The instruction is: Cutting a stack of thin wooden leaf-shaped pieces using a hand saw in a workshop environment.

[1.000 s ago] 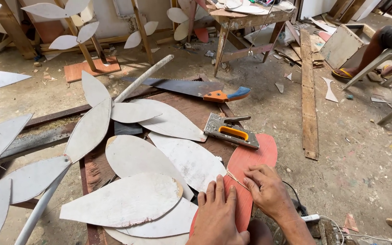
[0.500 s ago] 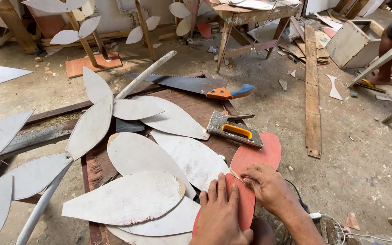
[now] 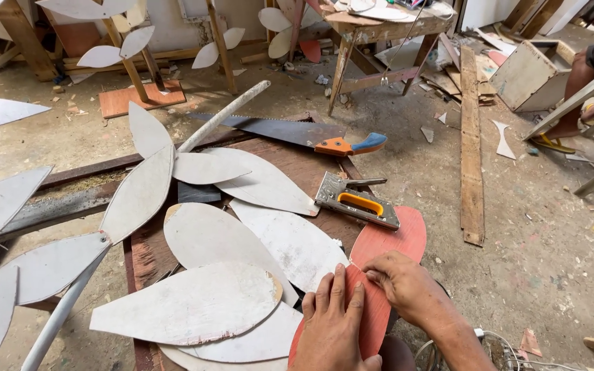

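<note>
— What have the hands got?

— From my feed, both are on a red leaf-shaped board (image 3: 386, 254) that lies at the near right corner of the worktop (image 3: 297, 175) and juts past its right edge. My left hand (image 3: 335, 323) is spread flat, fingers together, palm pressing down on the near half of the board. It grips nothing.

— And the other one?

— My right hand (image 3: 407, 288) sits just beside it, on the board's right edge, fingers curled so the tips pinch at the edge where the red board meets the white piece next to it. I cannot tell whether anything small is held between those fingertips.

— What lies around it?

— Touching the red board's far end is a grey staple gun with an orange handle (image 3: 357, 201), lying flat. To the left, several white leaf-shaped cutouts (image 3: 194, 312) overlap one another across the worktop, the nearest one under the left hand's side. Further toward the far edge lies a handsaw with an orange and blue handle (image 3: 290, 132), blade pointing left. A white pole (image 3: 225, 117) with more leaves fixed to it runs diagonally over the left edge.

— Beyond the worktop?

— On the floor to the right lies a long wooden plank (image 3: 471, 144).
</note>
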